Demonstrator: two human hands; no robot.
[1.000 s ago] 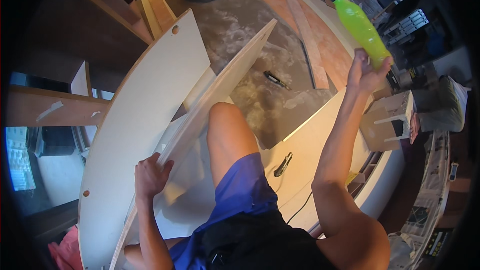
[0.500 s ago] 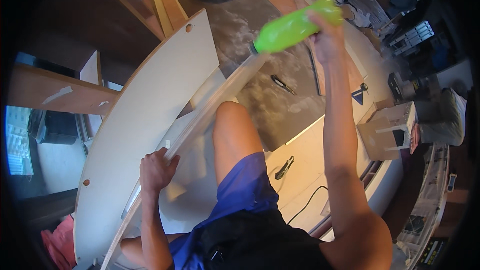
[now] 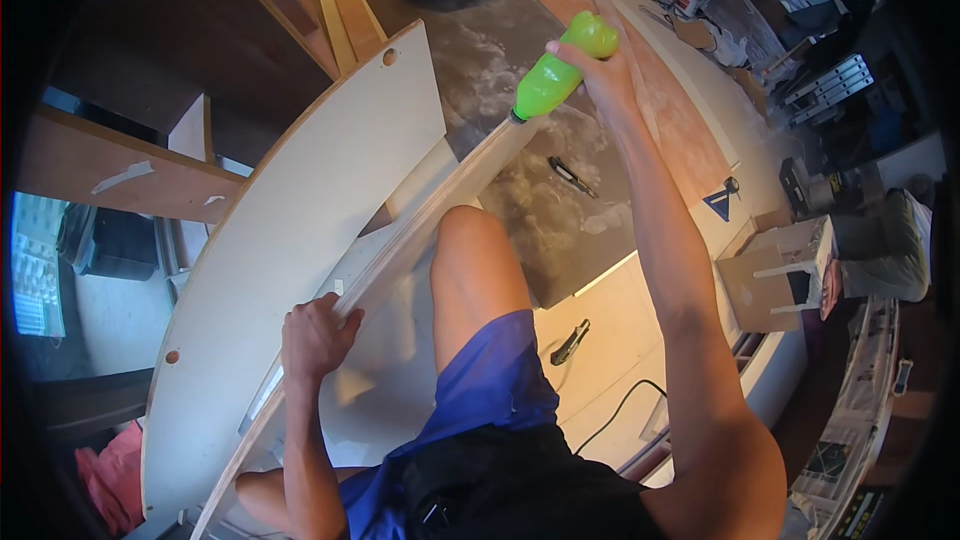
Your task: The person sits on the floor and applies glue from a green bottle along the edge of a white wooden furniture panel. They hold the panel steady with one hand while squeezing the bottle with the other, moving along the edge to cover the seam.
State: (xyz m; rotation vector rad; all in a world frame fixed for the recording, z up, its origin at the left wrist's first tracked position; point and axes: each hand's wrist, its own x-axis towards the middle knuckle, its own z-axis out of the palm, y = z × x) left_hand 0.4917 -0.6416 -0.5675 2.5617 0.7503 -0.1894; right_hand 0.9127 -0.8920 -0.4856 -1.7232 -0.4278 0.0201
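Observation:
My right hand (image 3: 608, 78) is wrapped around a bright green plastic bottle (image 3: 548, 86), tilted with its dark nozzle pointing down. The nozzle is at the far end of a long wooden board's narrow edge (image 3: 430, 202), touching or just above it. That board stands on edge and runs from the lower left toward the middle. Lower down, my left hand (image 3: 318, 338) grips the board's upper edge, thumb on the near side. Any glue or liquid on the edge is too small to make out. Beside the board lies a white curved panel (image 3: 290, 210) with round holes.
One utility knife (image 3: 572, 177) lies on the dark sheet, another (image 3: 570, 341) on the pale board near my knee. A blue triangular tool (image 3: 720, 201) sits farther right. A white-covered stool (image 3: 790, 265) stands at the right. Wooden cabinet frames (image 3: 130, 165) rise at the left.
My right hand has moved left with the bottle, which now tilts more steeply. Its nozzle has shifted slightly nearer to me. My left hand keeps its grip on the board.

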